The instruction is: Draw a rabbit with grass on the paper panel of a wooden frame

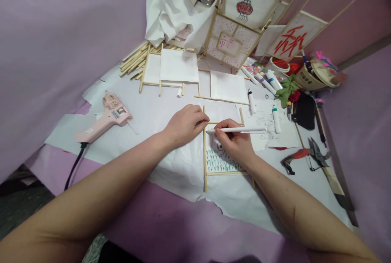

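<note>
In the middle of the table lies a wooden stick frame [205, 157] with white paper, where rows of green grass-like strokes [218, 161] fill the lower part. A small dark round drawing [220, 146] shows just above them. My left hand [187, 125] is closed at the frame's upper left corner, thumb and fingertips pinching the stick there. With my right hand [233, 143] I grip a slim white pen [241, 130], held nearly level, its tip at the paper's upper left. That hand covers much of the paper's right side.
A pink glue gun [105, 118] lies at left, its cord running forward. Behind are papered frames [179, 65], wooden sticks [134, 61] and a standing lantern structure [233, 37]. Markers [276, 118], a sketched sheet [264, 132], red-handled pruning shears [317, 153] and a bucket [314, 73] are at right.
</note>
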The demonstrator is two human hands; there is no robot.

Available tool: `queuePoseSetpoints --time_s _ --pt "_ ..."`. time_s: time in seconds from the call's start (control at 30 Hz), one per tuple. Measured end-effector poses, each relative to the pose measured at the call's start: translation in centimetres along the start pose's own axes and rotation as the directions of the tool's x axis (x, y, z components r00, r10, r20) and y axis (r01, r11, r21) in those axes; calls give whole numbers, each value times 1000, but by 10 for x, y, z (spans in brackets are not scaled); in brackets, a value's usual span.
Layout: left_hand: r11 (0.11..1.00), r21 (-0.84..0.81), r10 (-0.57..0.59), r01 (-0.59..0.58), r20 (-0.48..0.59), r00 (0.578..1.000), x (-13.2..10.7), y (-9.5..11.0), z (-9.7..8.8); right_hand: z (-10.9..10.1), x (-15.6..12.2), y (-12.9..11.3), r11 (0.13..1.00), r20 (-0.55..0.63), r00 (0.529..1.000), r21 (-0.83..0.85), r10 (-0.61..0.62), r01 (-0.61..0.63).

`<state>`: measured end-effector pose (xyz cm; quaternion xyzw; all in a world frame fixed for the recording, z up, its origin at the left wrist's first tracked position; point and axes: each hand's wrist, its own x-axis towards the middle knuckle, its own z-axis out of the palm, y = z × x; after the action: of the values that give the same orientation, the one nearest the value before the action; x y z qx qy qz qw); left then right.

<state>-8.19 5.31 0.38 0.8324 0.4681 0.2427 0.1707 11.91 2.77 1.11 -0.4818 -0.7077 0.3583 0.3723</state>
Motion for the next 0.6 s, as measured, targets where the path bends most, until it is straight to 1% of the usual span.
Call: queuePoseSetpoints --time_s 0.2,0.6 --pt "1000 -3 -3 3 3 1000 1 0 0 1 0 1 1000 6 1000 21 4 -4" --pt "1000 -6 11 -11 -17 1000 0 -1 1 0 0 3 1000 28 999 -3 -27 27"
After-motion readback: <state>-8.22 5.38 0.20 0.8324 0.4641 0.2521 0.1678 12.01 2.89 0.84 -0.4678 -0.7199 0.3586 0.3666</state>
